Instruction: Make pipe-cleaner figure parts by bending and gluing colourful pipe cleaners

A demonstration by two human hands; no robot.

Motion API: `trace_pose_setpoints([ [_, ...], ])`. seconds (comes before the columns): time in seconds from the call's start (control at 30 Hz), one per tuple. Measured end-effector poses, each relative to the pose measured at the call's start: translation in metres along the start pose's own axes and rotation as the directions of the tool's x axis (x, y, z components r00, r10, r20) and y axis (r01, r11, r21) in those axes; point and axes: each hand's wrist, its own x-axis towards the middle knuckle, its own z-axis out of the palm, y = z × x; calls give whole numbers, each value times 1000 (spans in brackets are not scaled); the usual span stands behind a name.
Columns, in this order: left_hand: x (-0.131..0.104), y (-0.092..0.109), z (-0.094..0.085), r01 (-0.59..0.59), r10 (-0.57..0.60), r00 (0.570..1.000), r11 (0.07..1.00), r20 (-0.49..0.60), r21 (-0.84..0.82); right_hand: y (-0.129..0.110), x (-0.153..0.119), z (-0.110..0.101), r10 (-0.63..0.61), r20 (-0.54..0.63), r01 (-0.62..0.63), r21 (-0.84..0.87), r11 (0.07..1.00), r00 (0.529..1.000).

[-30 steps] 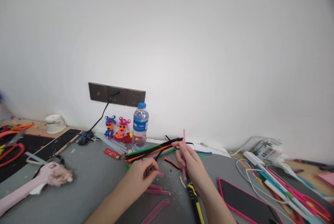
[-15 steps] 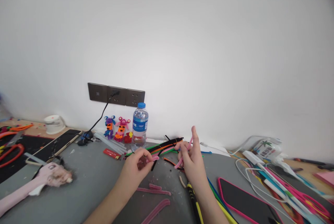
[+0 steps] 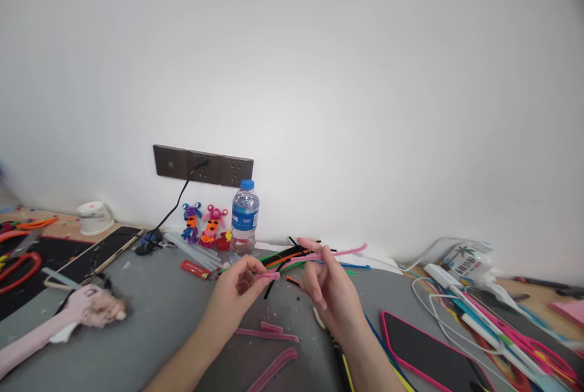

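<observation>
My left hand (image 3: pixel 239 288) pinches a short pink fuzzy piece (image 3: pixel 272 275) between thumb and index finger, left of centre. My right hand (image 3: pixel 326 279) is beside it, with index and middle fingers around a long pink fuzzy stem (image 3: pixel 349 252) that points up and right. Its other fingers are curled. Behind both hands lies a bundle of black, orange and green stems (image 3: pixel 292 253). More pink stems (image 3: pixel 272 369) rest on the grey mat (image 3: pixel 168 319) in front of and between my forearms.
A water bottle (image 3: pixel 245 221) and two small fuzzy figures (image 3: pixel 213 226) stand by the wall. A pink glue gun (image 3: pixel 59 325) lies left. At right are a pink-cased phone (image 3: pixel 429 352), white cables and scissors (image 3: pixel 542 352).
My right hand has tilted left, its index finger lowered from upright. The long pink stem has swung from steep to nearly level, pointing right. My left hand has barely moved.
</observation>
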Motion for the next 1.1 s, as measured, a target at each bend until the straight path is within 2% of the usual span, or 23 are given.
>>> trace_pose_setpoints([
  [0.2,-3,3,1,-19,20,1000,999,-8,32,12,3,2,23,49,-15,-163,987,999],
  [0.4,-3,1,1,-20,20,1000,999,3,41,12,1,8,31,110,1,-279,960,993],
  [0.5,-3,1,0,2,-2,1000,999,5,41,8,-1,9,22,141,23,-311,950,990],
  [0.67,-2,1,0,17,-18,1000,999,26,50,6,-5,11,91,184,-25,-336,942,979],
  [1.1,-1,3,0,-3,3,1000,998,6,58,15,0,2,44,174,46,-478,877,984],
])
